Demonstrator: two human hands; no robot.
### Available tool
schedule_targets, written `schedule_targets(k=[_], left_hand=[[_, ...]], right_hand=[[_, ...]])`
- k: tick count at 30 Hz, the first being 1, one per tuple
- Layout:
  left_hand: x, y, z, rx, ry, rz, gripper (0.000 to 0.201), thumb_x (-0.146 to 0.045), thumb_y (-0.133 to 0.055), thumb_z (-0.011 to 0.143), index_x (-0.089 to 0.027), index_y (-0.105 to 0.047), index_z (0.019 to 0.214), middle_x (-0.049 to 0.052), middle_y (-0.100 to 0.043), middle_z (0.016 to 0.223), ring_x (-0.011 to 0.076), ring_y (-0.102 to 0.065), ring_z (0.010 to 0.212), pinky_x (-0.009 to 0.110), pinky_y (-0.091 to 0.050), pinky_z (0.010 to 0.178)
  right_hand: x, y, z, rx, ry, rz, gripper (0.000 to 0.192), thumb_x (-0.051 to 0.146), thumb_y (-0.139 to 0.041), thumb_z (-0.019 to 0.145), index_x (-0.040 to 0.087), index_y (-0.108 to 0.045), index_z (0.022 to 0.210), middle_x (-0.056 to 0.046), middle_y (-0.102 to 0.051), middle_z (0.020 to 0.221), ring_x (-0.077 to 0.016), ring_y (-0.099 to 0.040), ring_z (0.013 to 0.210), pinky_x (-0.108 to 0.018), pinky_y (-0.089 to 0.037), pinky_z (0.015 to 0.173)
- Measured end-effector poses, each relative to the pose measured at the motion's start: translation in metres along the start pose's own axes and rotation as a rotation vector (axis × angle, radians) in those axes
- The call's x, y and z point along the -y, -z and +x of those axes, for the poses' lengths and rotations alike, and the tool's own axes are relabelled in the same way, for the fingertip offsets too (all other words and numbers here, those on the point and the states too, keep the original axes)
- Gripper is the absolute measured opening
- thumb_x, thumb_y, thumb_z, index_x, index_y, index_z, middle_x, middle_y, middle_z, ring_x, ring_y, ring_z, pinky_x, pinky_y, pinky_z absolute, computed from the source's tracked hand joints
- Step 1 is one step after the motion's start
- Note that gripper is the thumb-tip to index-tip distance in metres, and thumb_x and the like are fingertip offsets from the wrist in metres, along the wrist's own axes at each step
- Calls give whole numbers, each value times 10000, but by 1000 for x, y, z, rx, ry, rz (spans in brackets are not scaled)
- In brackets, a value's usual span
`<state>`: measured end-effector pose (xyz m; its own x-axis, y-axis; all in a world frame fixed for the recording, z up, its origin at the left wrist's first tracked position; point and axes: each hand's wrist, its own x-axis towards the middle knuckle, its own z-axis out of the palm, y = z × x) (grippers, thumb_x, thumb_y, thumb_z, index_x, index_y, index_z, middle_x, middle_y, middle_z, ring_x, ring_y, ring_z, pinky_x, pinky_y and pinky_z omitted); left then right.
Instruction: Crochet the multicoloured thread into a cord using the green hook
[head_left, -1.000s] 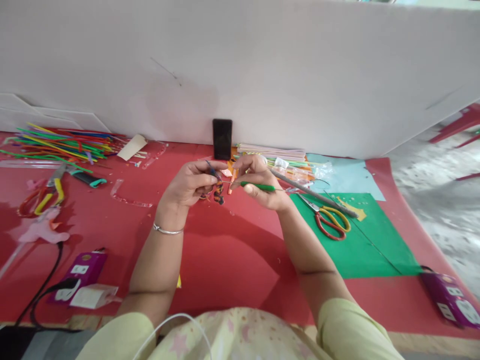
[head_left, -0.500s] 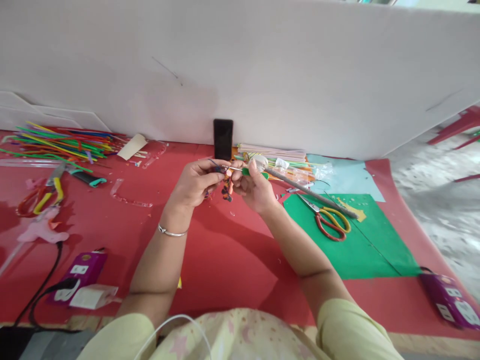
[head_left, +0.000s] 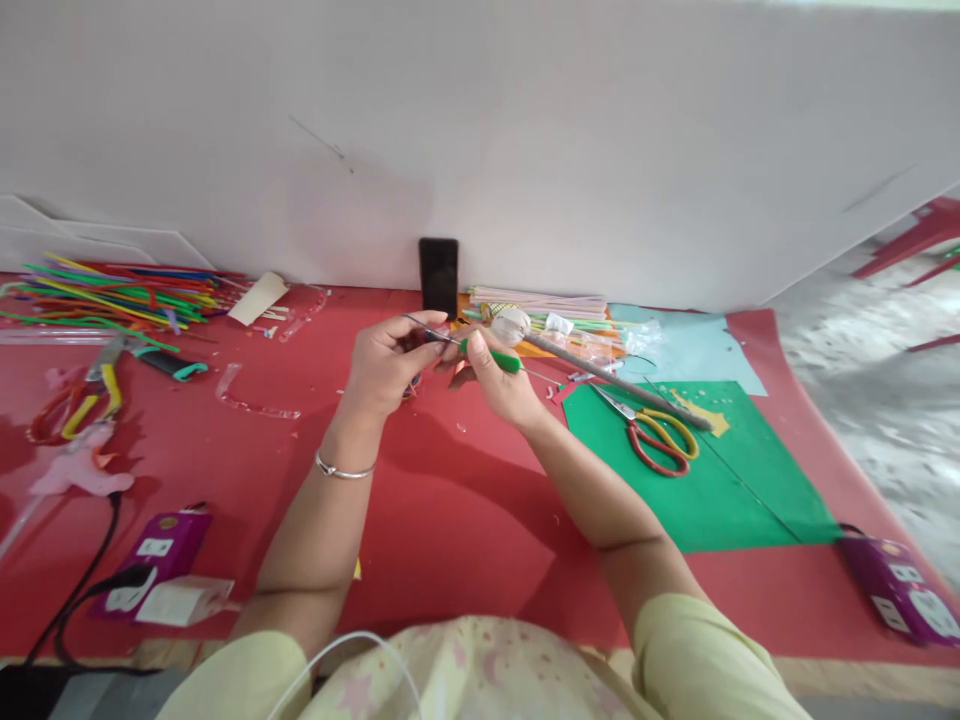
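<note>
Left hand meets right hand.
Left fingers pinch what seems a dark strand; just right, the green tool, grasped by the nearer right fingers, slants, its long axis pointing at the left fingertips.

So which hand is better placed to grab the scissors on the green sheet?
Probably the right hand: it's nearer the scissors than the left hand, though it holds a green-handled tool.

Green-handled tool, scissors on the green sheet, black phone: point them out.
Green-handled tool (head_left: 508, 362): head view, on the green handle.
Scissors (head_left: 634, 414): head view, where blades meet handles.
Black phone (head_left: 439, 278): head view, middle of the dark face.
</note>
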<state>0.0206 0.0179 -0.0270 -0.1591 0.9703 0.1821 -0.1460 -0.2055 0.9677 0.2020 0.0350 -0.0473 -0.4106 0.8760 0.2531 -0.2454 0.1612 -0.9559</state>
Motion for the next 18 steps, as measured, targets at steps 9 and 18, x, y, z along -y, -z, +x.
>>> schedule_targets(k=[9, 18], left_hand=[[-11, -2, -3, -41, -46, 48, 441, -222, -946, 704, -201, -928, 1145, 9, -772, 785, 106, -586, 617, 250, -433, 561], [2, -11, -3, -86, -129, 114, 483, -182, -927, 734, -228, -914, 1215, 32, -821, 902, 131, -614, 700, 272, -453, 608]], right_hand=[[7, 5, 1, -25, 39, -39, 683, 899, -686, 984, 222, -767, 938, -26, -678, 909, -128, -626, 703, -286, -534, 622], [-15, -3, 9, -157, -65, 219, 712, 952, -667, 951, 243, -727, 910, 0, -630, 744, -131, -555, 603, -262, -417, 516]])
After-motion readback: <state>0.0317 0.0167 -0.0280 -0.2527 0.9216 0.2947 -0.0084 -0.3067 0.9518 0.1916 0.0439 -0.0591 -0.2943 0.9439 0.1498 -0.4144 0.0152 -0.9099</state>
